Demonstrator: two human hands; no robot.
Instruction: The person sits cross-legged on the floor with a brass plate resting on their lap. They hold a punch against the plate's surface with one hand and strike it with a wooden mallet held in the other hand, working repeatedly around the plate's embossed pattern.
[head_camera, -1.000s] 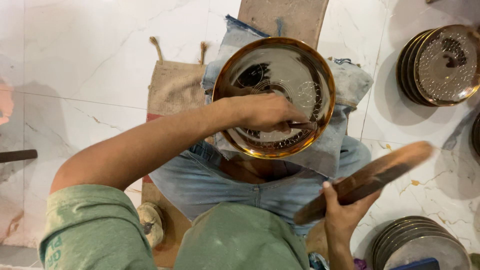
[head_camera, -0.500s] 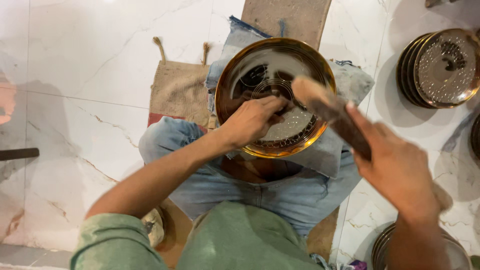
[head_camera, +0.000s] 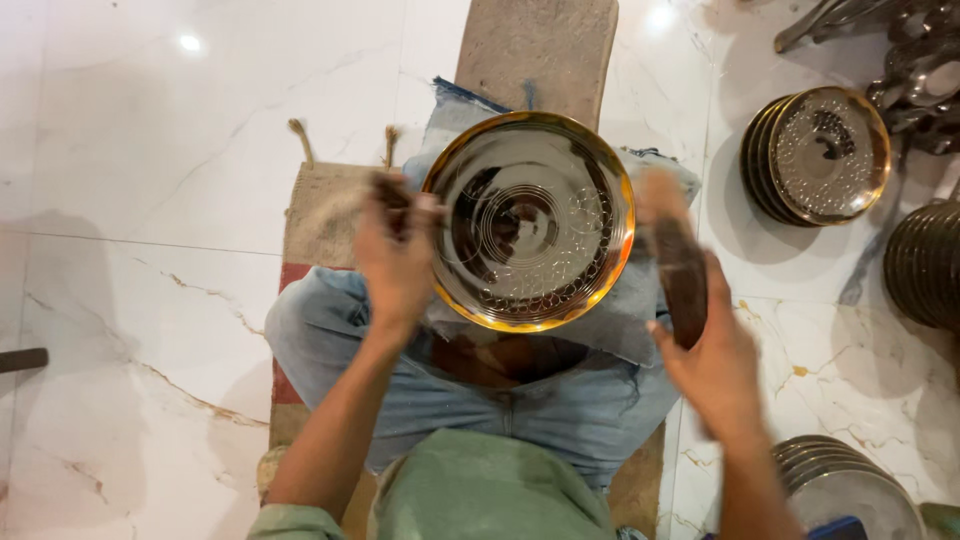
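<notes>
1. Resting on the seated person's lap, over a pale blue cloth (head_camera: 640, 310), the round golden-rimmed metal plate (head_camera: 530, 220) sits between the two hands, just right of the left one.
2. The left hand (head_camera: 398, 255) is closed around a small dark tool (head_camera: 392, 192), blurred, so its kind cannot be told; the tool sticks up above the fingers, beside the plate's rim.
3. The right hand (head_camera: 715, 360) is clamped on a brown wooden mallet (head_camera: 675, 255), whose head reaches up and away from the palm, near the plate's right edge.
4. As a judgement, the work is partly done: concentric rings mark the plate's centre and a band of small patterns runs along its lower wall, while other parts look smooth and bare.
5. The plate is shiny and mirror-like; the mallet looks dull and worn.
6. Beyond the right hand stand stacks of similar embossed plates (head_camera: 820, 155), and more plates (head_camera: 845, 485) lie below it on the white marble floor (head_camera: 150, 200).
</notes>
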